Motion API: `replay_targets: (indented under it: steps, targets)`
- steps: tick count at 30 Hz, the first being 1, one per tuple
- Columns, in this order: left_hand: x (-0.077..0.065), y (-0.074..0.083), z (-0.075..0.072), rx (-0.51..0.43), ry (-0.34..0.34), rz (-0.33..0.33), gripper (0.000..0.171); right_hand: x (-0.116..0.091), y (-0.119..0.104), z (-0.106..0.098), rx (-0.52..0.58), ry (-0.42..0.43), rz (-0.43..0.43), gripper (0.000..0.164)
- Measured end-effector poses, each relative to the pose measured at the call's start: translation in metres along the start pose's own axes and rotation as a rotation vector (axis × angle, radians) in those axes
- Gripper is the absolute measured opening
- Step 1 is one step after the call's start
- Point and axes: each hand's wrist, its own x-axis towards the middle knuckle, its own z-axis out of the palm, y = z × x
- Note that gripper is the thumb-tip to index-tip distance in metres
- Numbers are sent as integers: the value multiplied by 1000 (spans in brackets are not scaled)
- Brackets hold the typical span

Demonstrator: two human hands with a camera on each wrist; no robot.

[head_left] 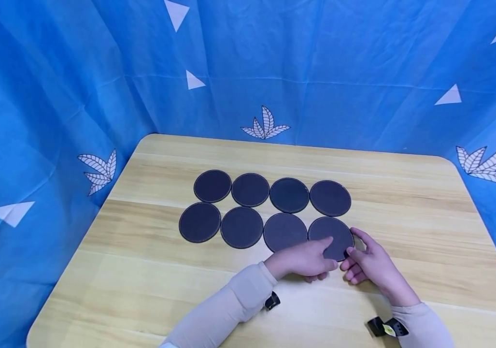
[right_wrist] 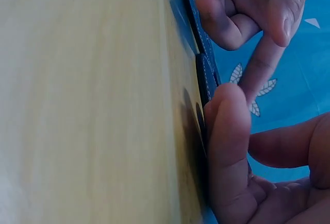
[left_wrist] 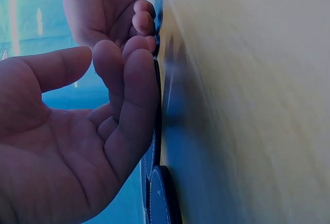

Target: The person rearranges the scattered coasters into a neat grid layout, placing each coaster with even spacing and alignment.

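Note:
Several round dark coasters with stitched rims lie flat in two rows on the table. My left hand (head_left: 306,261) reaches over the front row's right-end coaster (head_left: 328,227), its index finger stretched across the surface and its other fingers bent below the near edge. At that coaster's right rim is my right hand (head_left: 374,266), index fingertip by the upper right edge and thumb lower down, other fingers loosely bent. The left hand partly covers the neighbouring coaster (head_left: 285,231). In the right wrist view, fingertips sit right at a coaster's edge (right_wrist: 206,77).
The back row ends at the right with a coaster (head_left: 330,198) close behind the one between my hands. Pale wood tabletop (head_left: 413,203) surrounds the rows. A blue patterned curtain (head_left: 339,63) hangs behind the table. Black straps (head_left: 387,327) show at the wrists.

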Motion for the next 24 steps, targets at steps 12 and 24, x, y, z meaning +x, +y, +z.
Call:
replay_targets:
  steps: [12, 24]
  targets:
    - [-2, -5, -3, 68, -61, 89, 47, 1, -2, -2, -2, -28, -30, 70]
    - [-16, -9, -34, 90, -31, 194, 44, 2, -7, -5, -59, -20, -45, 72]
